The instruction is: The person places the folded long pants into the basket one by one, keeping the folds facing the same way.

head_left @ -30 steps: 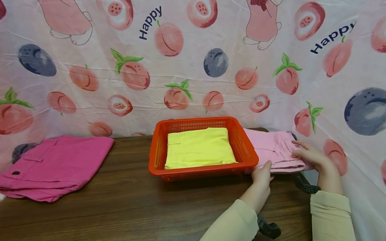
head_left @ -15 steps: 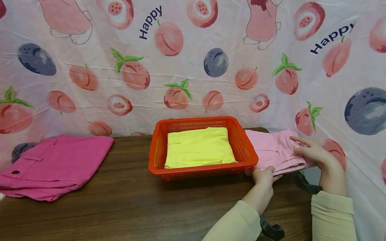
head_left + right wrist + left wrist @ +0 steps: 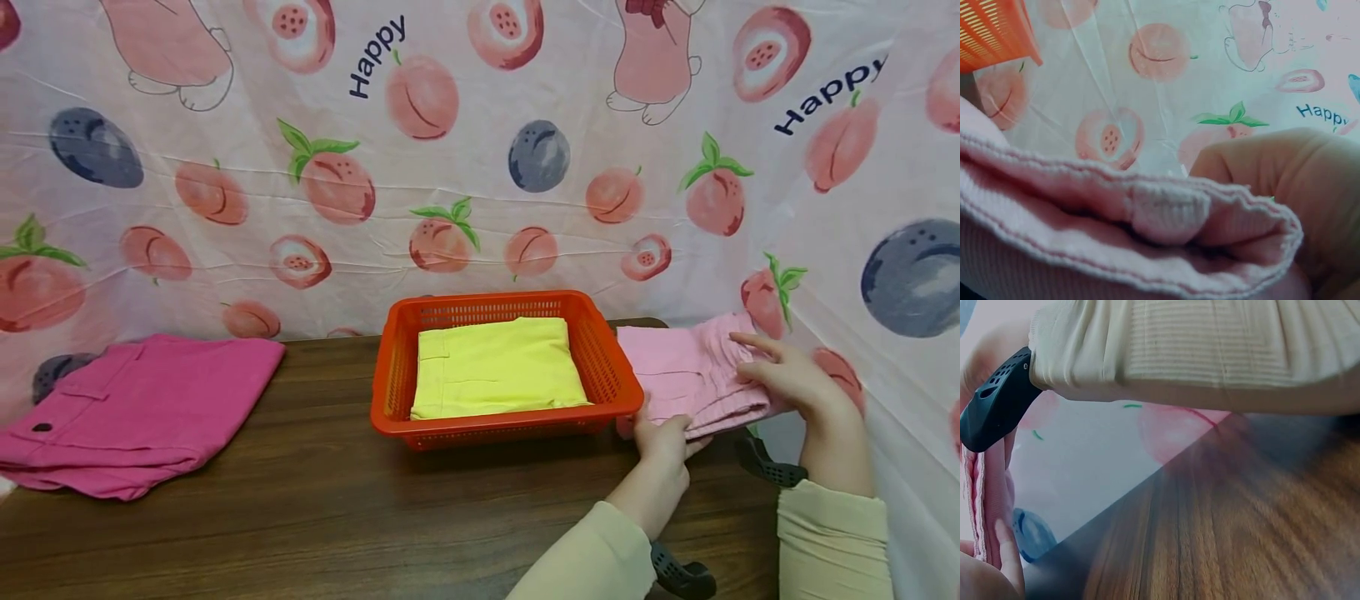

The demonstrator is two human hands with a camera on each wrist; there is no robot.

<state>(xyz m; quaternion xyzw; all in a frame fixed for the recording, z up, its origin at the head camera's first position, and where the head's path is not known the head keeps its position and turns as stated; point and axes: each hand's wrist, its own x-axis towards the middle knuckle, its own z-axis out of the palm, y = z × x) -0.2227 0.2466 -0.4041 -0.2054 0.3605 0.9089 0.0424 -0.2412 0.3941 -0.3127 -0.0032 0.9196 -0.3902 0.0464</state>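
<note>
Light-pink pants [image 3: 671, 367]: probably soft, light — left hand [image 3: 662, 450] pinching the near edge, right hand [image 3: 795, 379] gripping the side, good spots.

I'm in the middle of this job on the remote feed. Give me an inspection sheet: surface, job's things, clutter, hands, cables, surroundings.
Surface: dark brown wood-grain tabletop.
Job's things: folded pale pink cloth garment, right beside the orange-red perforated plastic basket; folded bright yellow cloth garment inside the basket; folded magenta cloth garment with a dark button, at far left.
Clutter: nothing seen.
Hands: left hand pinches the pale pink garment's near edge, thumb on top; right hand grips its right end.
Cables: nothing seen.
Surroundings: pale fruit-print fabric backdrop behind and to the right.
</note>
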